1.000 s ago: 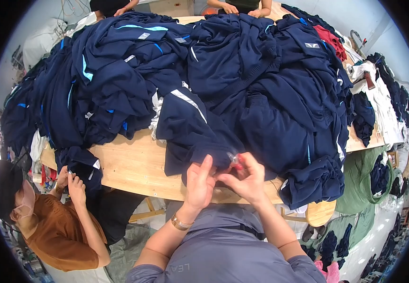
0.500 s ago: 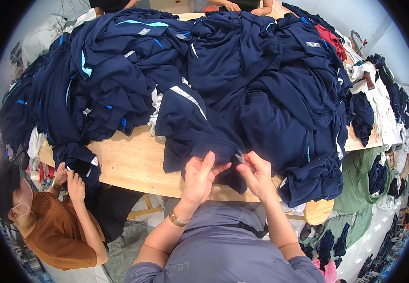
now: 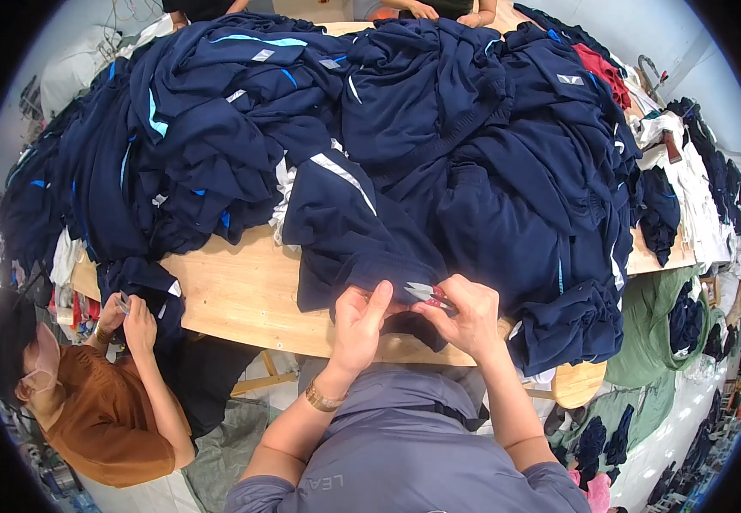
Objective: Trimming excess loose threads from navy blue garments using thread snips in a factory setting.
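My left hand [image 3: 358,323] is closed on the hem of a navy garment [image 3: 341,224] with a white stripe, its thumb pointing up. My right hand [image 3: 466,318] grips small thread snips [image 3: 420,292] with red on the handle. Their metal blades point left, close to my left fingertips and over the dark cloth. Whether the blades touch the fabric or a thread cannot be made out. The garment spreads from my hands toward the back over the table's near edge.
Heaps of navy garments [image 3: 208,145] cover much of the wooden table [image 3: 242,291]. A co-worker in a brown top [image 3: 114,419] handles dark cloth at the left. Other people's hands [image 3: 473,19] show at the far edge. A green sack [image 3: 644,333] stands at the right.
The snips have swung left and now show their blades plainly near my left fingertips. My right hand has turned slightly; my left hand has hardly moved.
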Demonstrator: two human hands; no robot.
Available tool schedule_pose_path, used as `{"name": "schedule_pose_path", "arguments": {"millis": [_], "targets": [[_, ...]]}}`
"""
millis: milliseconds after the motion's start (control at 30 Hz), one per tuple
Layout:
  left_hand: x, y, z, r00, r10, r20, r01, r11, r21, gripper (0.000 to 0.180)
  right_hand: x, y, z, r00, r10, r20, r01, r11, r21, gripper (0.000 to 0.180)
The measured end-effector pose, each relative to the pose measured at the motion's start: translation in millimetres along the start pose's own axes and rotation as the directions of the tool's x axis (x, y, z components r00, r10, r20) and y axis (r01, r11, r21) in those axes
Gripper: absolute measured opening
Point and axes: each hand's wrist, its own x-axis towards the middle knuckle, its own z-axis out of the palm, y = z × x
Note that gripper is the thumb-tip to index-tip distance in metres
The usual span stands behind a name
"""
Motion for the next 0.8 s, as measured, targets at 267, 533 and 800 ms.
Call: {"name": "schedule_pose_path", "arguments": {"millis": [267, 533, 800], "targets": [[0.1, -2.1, -4.6, 1.000, -0.001, -0.009, 0.002, 0.996, 0.084, 0.023, 3.6, 0.7, -4.6, 0.998, -0.049, 0.027, 0.051, 0.997, -0.064, 0.039], [-0.2, -1.8, -4.9, 1.000, -0.003, 0.017, 0.002, 0.997, 0.076, 0.023, 2.1, 1.3, -8.9, 0.997, -0.033, 0.075, 0.036, 0.999, -0.041, 0.036], [-1.7, 3.0, 4.0, 1.000, -0.001, -0.020, 0.002, 0.999, 0.054, 0.021, 3.6, 2.1, -8.5, 0.995, -0.043, 0.086, 0.045, 0.999, -0.022, 0.036]]}}
